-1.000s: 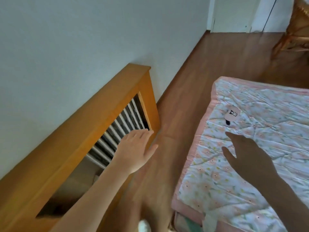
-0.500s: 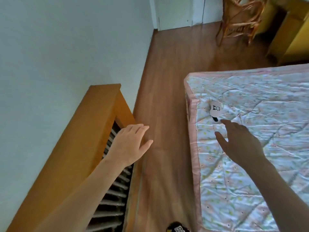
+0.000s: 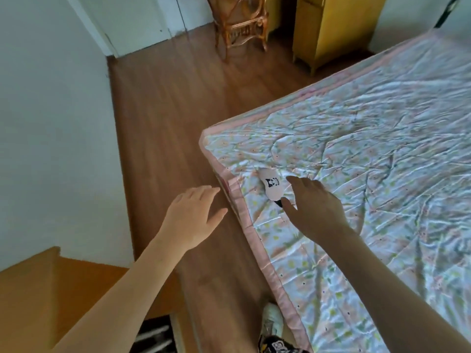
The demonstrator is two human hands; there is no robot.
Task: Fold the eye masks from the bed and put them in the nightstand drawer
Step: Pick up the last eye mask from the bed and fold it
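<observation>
You are at the pick-up step: the pink eye mask [image 3: 270, 184] lies flat on the bed [image 3: 382, 154], just inside the bed's near-left corner at the centre of the frame, with its printed face up and a dark bit of strap showing at its lower end. Only this one mask is visible on the quilt from here.

Your right hand [image 3: 314, 208] is spread wide and holds nothing. Its fingers [image 3: 297, 180] reach over the mask's right edge and its thumb sits at the dark strap end. Whether they touch the fabric I cannot tell.

Your left hand [image 3: 195, 215] is also wide and holds nothing, hanging over the wooden floor [image 3: 163, 103] just beside the bed's pink border, left of centre in the frame.

The next move, as I judge it, calls for you to lower the right hand and pinch the mask, gathering the strap so it does not trail. Bring the left hand across the border to take the other end, since the fold wants both hands. The mask is soft and thin, so expect it to droop once lifted.

No drawer shows here. The orange wooden furniture [image 3: 51, 289] at the lower left may be the nightstand, but I cannot confirm that.
</observation>
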